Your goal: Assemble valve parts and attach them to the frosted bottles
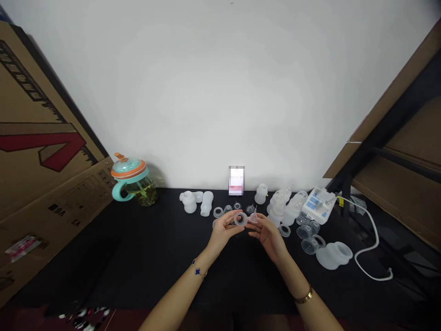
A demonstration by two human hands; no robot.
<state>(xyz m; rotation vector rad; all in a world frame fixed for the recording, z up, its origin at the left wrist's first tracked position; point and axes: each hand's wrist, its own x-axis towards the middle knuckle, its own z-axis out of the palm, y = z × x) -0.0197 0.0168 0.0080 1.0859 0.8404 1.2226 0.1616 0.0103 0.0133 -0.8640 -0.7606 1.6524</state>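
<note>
Between the thumb and fingers of my left hand (223,227) is a translucent bottle collar ring (240,219), its round opening turned toward me. My right hand (268,234) pinches a clear silicone nipple (253,218) by its base, with the narrow tip pointing up. The ring and the nipple are side by side, close together, above the black table. Just behind my hands lie a loose collar ring (218,212) and another nipple (250,208). One more ring (284,230) rests to the right of my right hand.
White bottles (189,202) stand at the back left, and several nipple-topped bottles (277,211) at the right. A phone (236,180) leans on the wall. Farther right are clear caps (310,245), a tipped bottle (334,255), a power strip (319,204) and its cable. A teal-lidded jug (131,179) stands left.
</note>
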